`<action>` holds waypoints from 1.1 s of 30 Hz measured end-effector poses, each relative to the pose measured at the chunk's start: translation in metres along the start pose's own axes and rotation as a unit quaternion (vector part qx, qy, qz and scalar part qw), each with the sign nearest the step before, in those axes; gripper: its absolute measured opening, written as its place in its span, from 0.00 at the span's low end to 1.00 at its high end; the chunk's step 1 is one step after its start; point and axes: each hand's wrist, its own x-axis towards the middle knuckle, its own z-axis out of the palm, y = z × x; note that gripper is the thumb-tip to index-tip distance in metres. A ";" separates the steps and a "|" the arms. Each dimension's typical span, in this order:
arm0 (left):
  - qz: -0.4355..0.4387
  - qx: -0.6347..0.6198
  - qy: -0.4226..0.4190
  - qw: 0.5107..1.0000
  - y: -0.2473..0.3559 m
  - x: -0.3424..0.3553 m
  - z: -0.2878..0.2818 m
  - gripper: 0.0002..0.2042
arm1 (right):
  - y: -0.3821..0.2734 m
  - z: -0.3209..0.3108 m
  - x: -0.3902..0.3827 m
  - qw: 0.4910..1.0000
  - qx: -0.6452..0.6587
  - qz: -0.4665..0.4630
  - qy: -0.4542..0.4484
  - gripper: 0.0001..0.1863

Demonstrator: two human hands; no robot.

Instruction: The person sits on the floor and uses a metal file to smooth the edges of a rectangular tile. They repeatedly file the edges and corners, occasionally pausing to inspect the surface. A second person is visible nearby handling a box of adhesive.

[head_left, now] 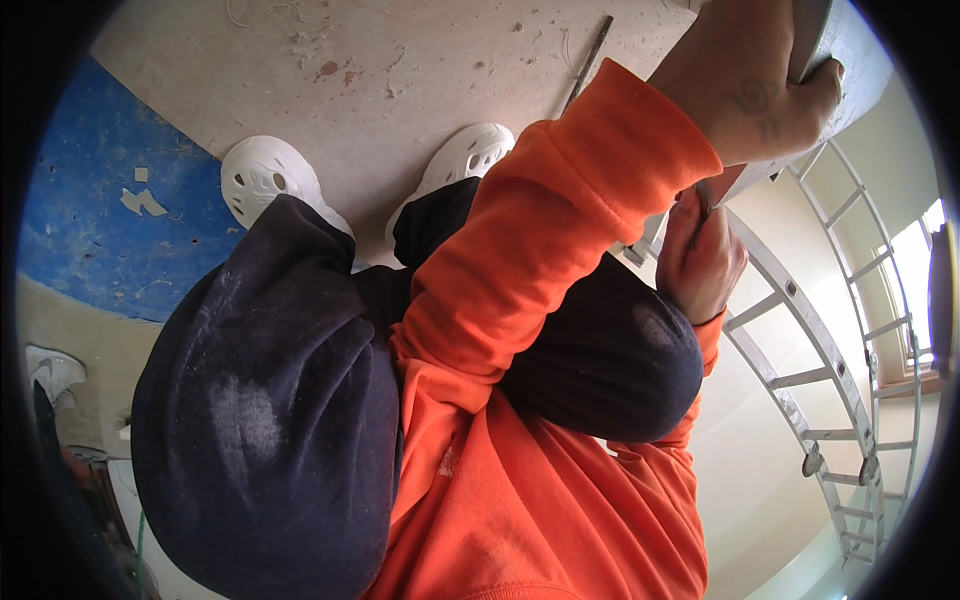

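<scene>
My left arm, in an orange sleeve, reaches across to the upper right. My left hand is closed on the edge of a light grey flat panel-like piece; the thumb shows over its edge, while the other fingers are mostly out of sight. Just below, my right hand is curled beside my knee, at the lower end of the same area, where a reddish edge shows. What its fingers grip is largely hidden, so I cannot make it out.
Aluminium ladders lean at the right by a window. The dusty floor carries debris and a thin dark strip. Blue sheeting lies left. My white clogs are on the floor; another shoe shows far left.
</scene>
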 end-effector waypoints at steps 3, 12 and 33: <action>0.029 0.012 0.009 0.999 0.003 0.007 0.005 0.34 | -0.001 0.002 0.000 1.000 -0.004 0.000 -0.001 0.05; 0.075 0.067 0.023 0.995 0.030 0.004 -0.007 0.31 | -0.003 0.013 -0.003 0.999 0.031 0.016 0.036 0.04; -0.409 -0.030 -0.400 0.819 0.057 -0.032 -0.118 0.28 | 0.064 -0.017 -0.030 0.937 0.244 0.190 0.161 0.09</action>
